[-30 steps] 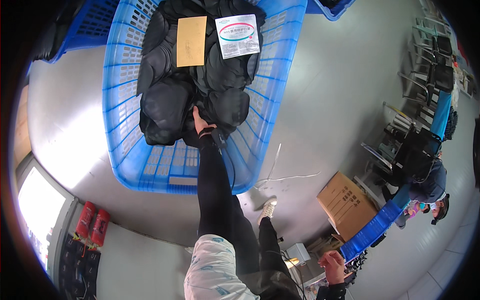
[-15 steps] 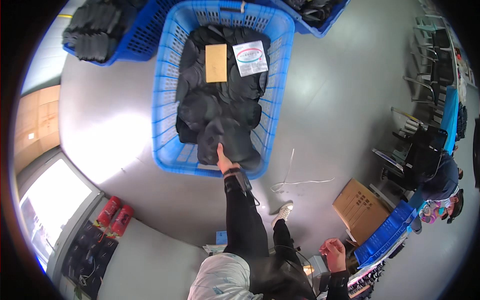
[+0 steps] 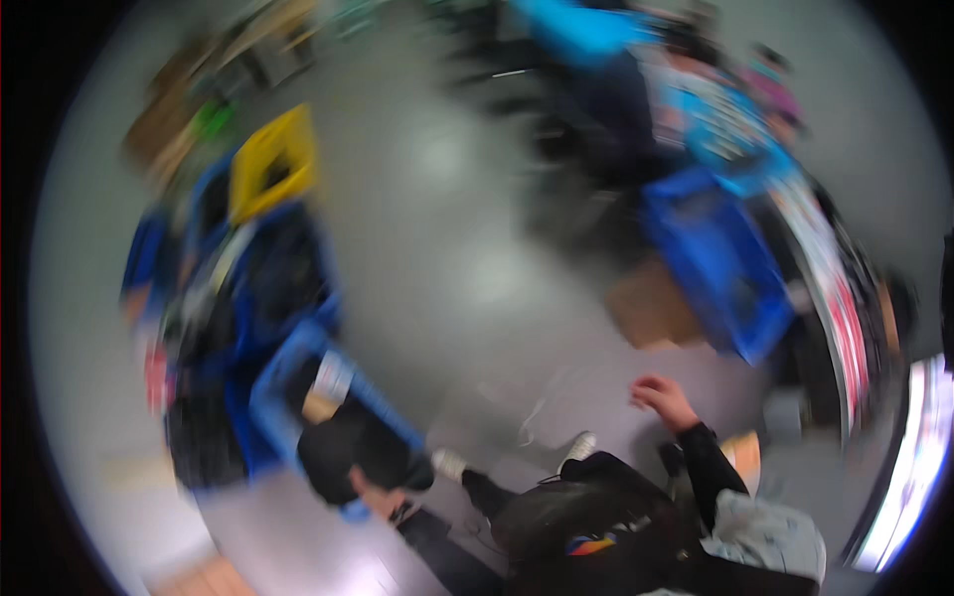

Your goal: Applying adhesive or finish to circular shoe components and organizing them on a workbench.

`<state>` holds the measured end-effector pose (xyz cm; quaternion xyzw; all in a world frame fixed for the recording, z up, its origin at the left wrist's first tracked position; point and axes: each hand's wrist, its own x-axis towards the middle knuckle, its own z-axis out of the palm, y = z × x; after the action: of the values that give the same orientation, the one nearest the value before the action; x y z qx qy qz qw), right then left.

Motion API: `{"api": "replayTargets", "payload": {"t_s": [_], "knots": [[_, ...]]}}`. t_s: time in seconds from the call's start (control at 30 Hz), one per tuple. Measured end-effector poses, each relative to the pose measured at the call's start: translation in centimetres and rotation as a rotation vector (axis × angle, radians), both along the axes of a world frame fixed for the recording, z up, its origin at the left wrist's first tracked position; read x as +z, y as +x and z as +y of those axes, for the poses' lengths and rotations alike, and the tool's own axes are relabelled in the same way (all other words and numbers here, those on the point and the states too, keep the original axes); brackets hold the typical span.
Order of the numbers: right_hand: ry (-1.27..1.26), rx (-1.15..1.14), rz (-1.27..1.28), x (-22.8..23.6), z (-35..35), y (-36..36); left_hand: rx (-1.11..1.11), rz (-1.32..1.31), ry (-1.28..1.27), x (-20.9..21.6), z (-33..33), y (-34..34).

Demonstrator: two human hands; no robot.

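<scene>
My left hand [image 3: 376, 494], smeared by motion, is closed on the near edge of a black soft bundle [image 3: 363, 447]; its exact kind is too blurred to tell. The bundle covers the near part of a light blue plastic basket [image 3: 266, 402]. A tan card [image 3: 319, 408] and a white printed sheet [image 3: 334, 377] lie on dark goods in that basket. Off to the right, my right hand [image 3: 661, 397] hangs in the air above the floor, empty, its fingers loosely bent and apart.
Darker blue crates [image 3: 333, 288] with black goods line the left, with a yellow crate [image 3: 306, 149] at their far end. A large blue crate [image 3: 686, 253] stands at right beside a brown carton [image 3: 651, 308]. People and chairs blur together behind it. White strapping [image 3: 527, 427] lies on the floor.
My view has swung to the right, so the basket now shows at lower left and the picture is blurred. My left hand keeps its grip on the black bundle. My right hand remains empty.
</scene>
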<state>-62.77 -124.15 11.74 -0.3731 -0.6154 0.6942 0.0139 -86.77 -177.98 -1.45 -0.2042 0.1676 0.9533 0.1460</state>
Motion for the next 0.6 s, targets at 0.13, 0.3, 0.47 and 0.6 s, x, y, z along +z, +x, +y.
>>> {"api": "replayTargets", "payload": {"t_s": [0.13, 0.3, 0.47, 0.6], "knots": [[0.079, -0.110, 0.094, 5.7, 10.1, 10.5, 0.005, 0.016, -0.675, 11.7, 16.3, 3.7], [0.061, -0.570, 0.188, 8.1, 20.6, 26.5, -0.479, 0.174, -0.496, 12.5, 42.0, 5.9], [0.077, -0.913, 0.242, 8.2, 25.3, 38.7, -0.788, 0.290, -0.492, 14.4, 66.0, 13.7], [0.105, -1.102, 0.185, 10.0, 27.2, 45.4, -1.065, 0.238, -0.428, 14.2, 79.2, 16.4]]}}
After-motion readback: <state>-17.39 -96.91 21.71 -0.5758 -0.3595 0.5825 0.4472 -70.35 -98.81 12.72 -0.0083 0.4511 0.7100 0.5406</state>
